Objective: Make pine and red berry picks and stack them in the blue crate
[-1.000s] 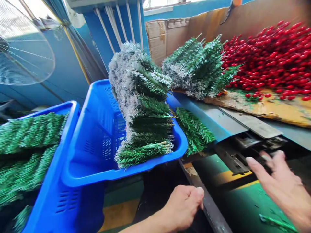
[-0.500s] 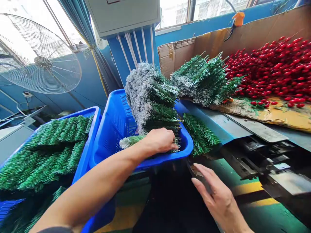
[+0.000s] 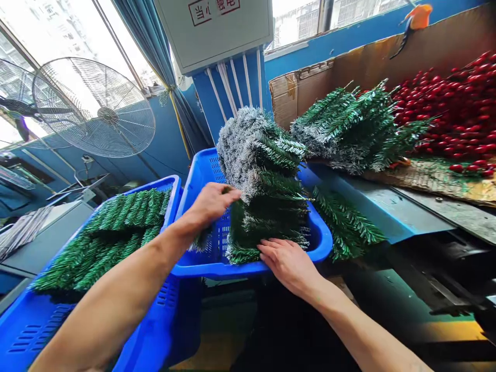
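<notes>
A blue plastic basket holds a stack of artificial pine branches, green with frosted white tips. My left hand is over the basket's left part, fingers closed in a pinch. A pine branch with a pale tip shows just under this hand and seems to hang from it; the hand covers most of it. My right hand lies flat, fingers stretched out, on the near end of the stack beside the basket's front rim.
On the left, a second blue basket holds green pine branches. Loose branches lie right of my basket. Frosted branches and red berry stems lie by cardboard on the metal bench. A large fan stands behind.
My left hand has lifted from the stack's near end and moved left. My right hand has come from outside the basket onto the branches. The view has shifted left.
</notes>
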Demonstrator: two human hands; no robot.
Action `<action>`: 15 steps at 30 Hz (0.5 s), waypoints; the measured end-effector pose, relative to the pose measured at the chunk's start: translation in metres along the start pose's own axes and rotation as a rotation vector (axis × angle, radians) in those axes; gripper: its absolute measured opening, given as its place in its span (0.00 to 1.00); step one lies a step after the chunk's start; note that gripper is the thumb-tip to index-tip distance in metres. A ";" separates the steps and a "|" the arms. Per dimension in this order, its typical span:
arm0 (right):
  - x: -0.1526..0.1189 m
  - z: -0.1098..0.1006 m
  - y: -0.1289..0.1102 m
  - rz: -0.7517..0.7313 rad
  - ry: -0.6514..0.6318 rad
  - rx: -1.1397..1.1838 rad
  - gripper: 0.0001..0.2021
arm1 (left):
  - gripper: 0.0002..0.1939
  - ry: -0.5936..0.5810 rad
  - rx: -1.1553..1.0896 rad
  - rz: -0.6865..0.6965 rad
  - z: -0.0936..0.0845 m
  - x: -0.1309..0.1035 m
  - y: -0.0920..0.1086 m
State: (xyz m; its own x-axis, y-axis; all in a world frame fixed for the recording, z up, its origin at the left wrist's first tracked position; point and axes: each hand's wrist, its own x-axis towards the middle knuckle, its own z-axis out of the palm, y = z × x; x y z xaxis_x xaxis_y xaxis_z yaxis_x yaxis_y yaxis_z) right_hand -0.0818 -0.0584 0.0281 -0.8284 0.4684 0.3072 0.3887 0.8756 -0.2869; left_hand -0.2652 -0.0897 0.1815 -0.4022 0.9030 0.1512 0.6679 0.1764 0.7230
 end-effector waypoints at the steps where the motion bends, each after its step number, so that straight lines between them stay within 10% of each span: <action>1: 0.000 0.000 0.001 0.008 -0.005 0.006 0.12 | 0.14 0.078 -0.036 -0.009 -0.009 0.000 -0.003; 12: 0.013 -0.001 -0.007 0.218 0.009 0.076 0.14 | 0.08 0.553 -0.307 0.082 -0.075 -0.005 0.035; 15: 0.008 -0.004 -0.009 0.212 0.150 0.135 0.09 | 0.08 0.494 -0.352 0.057 -0.076 -0.016 0.051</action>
State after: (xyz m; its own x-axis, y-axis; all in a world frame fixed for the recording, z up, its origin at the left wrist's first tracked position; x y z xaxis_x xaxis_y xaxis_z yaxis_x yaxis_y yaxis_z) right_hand -0.0906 -0.0621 0.0367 -0.6615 0.6604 0.3555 0.4810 0.7372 -0.4745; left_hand -0.2727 -0.1252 0.2674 -0.6709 0.6038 0.4306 0.4840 -0.0834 0.8711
